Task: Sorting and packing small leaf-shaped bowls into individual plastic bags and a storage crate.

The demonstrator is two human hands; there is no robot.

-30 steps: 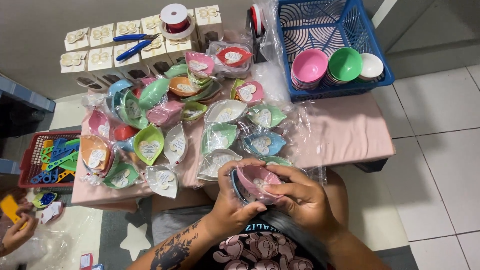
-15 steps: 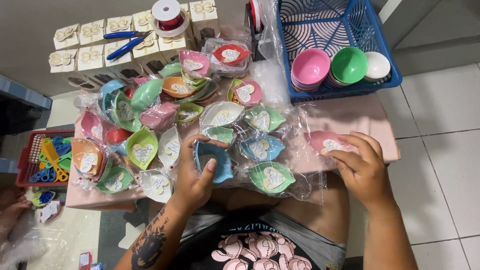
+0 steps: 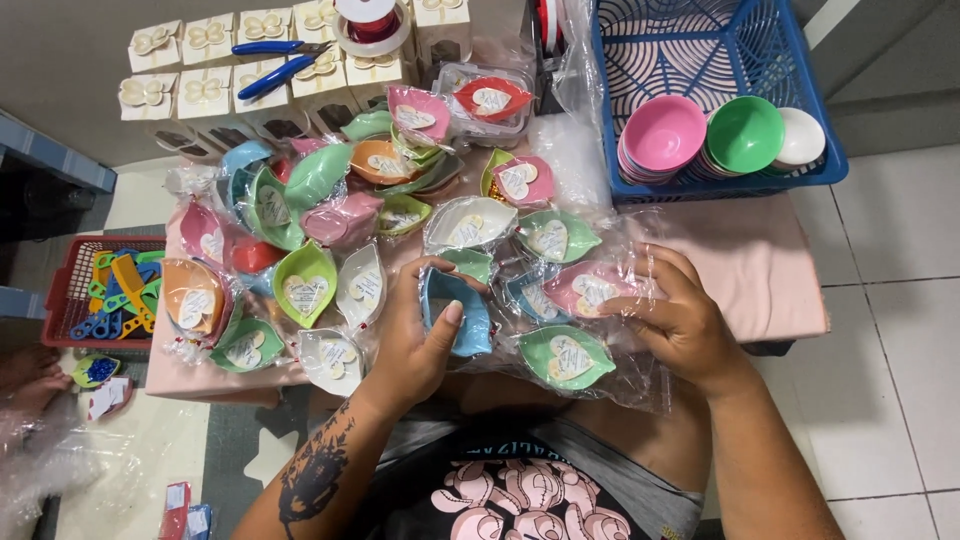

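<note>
My left hand (image 3: 420, 335) grips a blue leaf-shaped dish (image 3: 458, 310) wrapped in clear plastic, holding it upright at the near edge of the pink-covered table (image 3: 760, 265). My right hand (image 3: 675, 315) pinches the clear wrapping of a pink leaf-shaped dish (image 3: 592, 288) with a heart tag. A green wrapped dish (image 3: 566, 356) lies just under and between the two hands. Many more wrapped dishes in several colours cover the table's left and middle.
A blue basket (image 3: 720, 60) at the back right holds stacks of pink, green and white bowls. White gift boxes (image 3: 205, 40), blue pliers (image 3: 280, 62) and a ribbon spool (image 3: 372, 22) stand at the back. A red basket (image 3: 100, 290) of plastic pieces sits left.
Both hands first held one dish together near my body. They then parted: the left took the blue dish, and the right moved back leftward onto the pink wrapped dish.
</note>
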